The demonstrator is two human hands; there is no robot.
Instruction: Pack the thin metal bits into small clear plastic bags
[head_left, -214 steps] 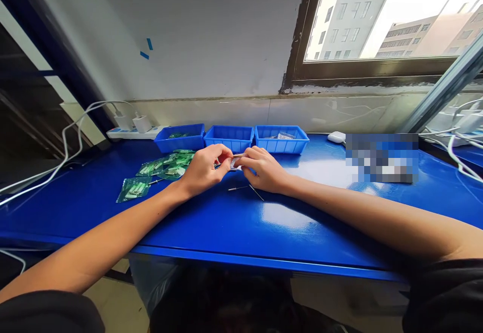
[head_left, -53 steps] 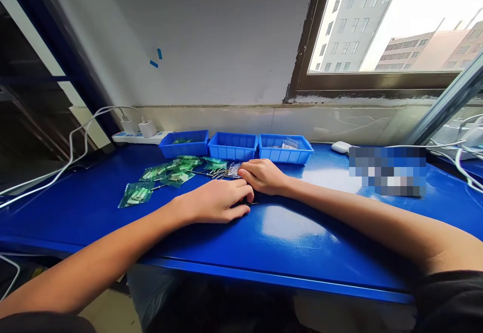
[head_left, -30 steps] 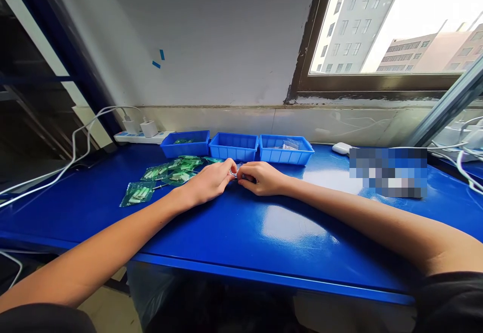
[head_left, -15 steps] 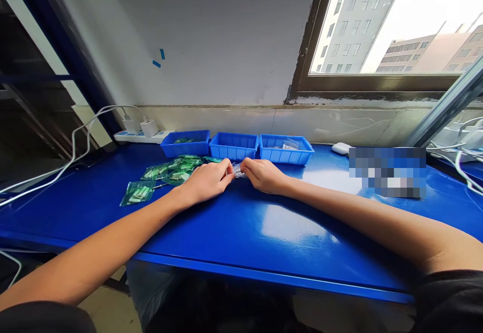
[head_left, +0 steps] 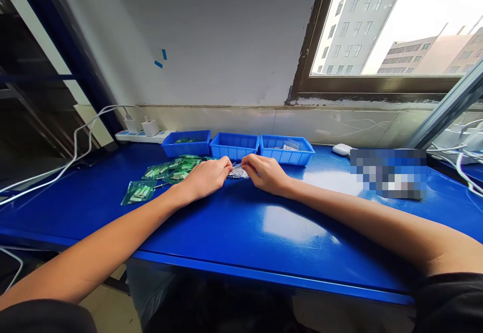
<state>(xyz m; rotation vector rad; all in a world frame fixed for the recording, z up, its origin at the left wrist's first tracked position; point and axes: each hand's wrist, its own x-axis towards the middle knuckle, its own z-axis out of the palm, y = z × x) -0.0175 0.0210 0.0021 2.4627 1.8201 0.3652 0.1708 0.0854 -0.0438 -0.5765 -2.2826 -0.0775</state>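
While the left hand point(head_left: 207, 177) pinches one side of a clear bag point(head_left: 238, 171), the right hand point(head_left: 268, 175) pinches the other.

There are one left hand point(head_left: 206, 178) and one right hand point(head_left: 267, 175), which makes two hands in total, with two dark sleeves point(head_left: 453, 295). The blue table point(head_left: 226, 227) is one, and the blue bins point(head_left: 234, 152) are three. Of the green packets point(head_left: 138, 192) on the table I can count at least four; they overlap, so the exact number cannot be told. Between the hands, at least one clear packet point(head_left: 239, 171) is seen. There are one power strip point(head_left: 166, 134), two white chargers point(head_left: 151, 128), one white case point(head_left: 341, 149), two blue tape pieces point(head_left: 158, 64), and one window point(head_left: 362, 87).
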